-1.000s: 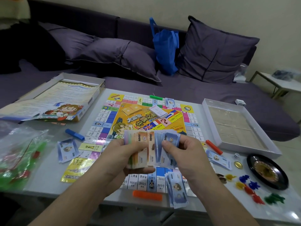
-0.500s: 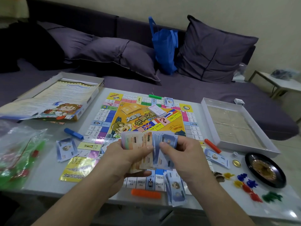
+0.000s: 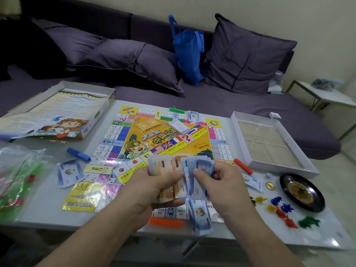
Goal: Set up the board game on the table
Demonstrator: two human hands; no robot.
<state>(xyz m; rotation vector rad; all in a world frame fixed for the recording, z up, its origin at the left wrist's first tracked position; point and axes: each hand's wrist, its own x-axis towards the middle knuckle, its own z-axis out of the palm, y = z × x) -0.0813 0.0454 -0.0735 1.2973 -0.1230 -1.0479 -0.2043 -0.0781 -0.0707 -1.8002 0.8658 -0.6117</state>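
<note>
The white bench (image 3: 48, 205) is carrying the whole game, and the game board (image 3: 134, 132) is lying flat and unfolded across its middle, probably so every side can reach it. The box lid (image 3: 57, 112), with the rule sheet resting in it, is sitting at the far left, and the empty box tray (image 3: 242, 122) is lying at the right, both pushed off the board to keep the squares free. A black roulette wheel (image 3: 302, 193) is resting near the right corner, with coloured plastic tokens (image 3: 277, 207) and a die (image 3: 268, 175) just beside it. Small stacks of blue notes are lying at separate edges of the board, one at the left (image 3: 68, 173) and one at the near edge (image 3: 200, 216), apparently as shares dealt per player. Above the near edge, the left hand (image 3: 154, 187) is gripping a fanned wad of play money (image 3: 173, 170), thumb pressing on top so the denominations are showing, while the right hand (image 3: 225, 182) is pinching the blue notes at the fan's right end, seemingly counting off another share.
</note>
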